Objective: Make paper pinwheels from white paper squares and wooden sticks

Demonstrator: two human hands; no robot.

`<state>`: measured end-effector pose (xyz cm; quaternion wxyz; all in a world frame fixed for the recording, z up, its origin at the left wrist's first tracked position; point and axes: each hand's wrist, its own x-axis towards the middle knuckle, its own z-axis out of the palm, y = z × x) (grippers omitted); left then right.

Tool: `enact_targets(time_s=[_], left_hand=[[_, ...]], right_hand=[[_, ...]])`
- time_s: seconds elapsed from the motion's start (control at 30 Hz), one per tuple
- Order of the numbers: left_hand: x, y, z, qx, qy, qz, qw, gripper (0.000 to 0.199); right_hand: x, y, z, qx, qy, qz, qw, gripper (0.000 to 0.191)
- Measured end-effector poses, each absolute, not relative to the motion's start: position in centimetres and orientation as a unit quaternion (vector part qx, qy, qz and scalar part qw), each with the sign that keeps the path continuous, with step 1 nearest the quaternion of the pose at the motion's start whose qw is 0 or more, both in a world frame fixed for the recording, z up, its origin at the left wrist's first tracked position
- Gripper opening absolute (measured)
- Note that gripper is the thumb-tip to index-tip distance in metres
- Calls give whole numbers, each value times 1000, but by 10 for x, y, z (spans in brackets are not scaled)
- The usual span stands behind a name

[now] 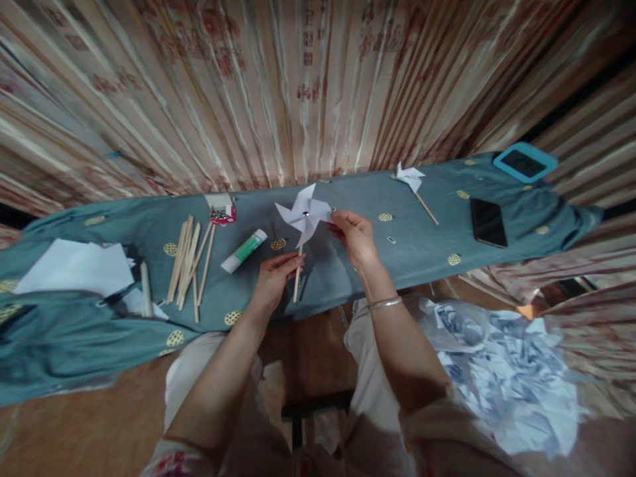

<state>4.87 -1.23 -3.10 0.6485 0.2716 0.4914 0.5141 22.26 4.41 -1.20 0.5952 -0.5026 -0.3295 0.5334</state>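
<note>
A white paper pinwheel (304, 213) with a dark pin at its centre stands on a thin wooden stick (297, 285) in front of me. My left hand (276, 275) is closed round the stick below the blades. With its fingertips my right hand (352, 230) touches the tip of the pinwheel's right blade, seemingly in a pinch. A green and white glue stick (244, 251) lies left of the pinwheel. Beyond it sits a small open red box (223, 212) of pins.
Several wooden sticks (186, 262) and white paper sheets (74, 268) lie at the left. Rightward are a second pinwheel (410, 176), a black phone (489, 222) and a blue-framed device (525, 162). Crumpled paper (517, 377) fills a bag below the table at right.
</note>
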Motion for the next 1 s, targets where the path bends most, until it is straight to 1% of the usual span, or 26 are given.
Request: enact_targets(time_s=[0.13, 0.4, 0.67, 1.0], left_hand=[[49, -12, -30, 266, 496, 516, 646, 51], [48, -9, -32, 270, 496, 529, 634, 46], [46, -7, -33, 276, 496, 540, 622, 43], [46, -6, -35, 266, 491, 549, 623, 47]], right_hand=[[222, 43, -12, -513, -330, 530, 589, 32], [220, 40, -12, -514, -344, 543, 568, 38], [214, 36, -12, -532, -354, 547, 540, 31], [202, 30, -9, -502, -363, 581, 528, 42]])
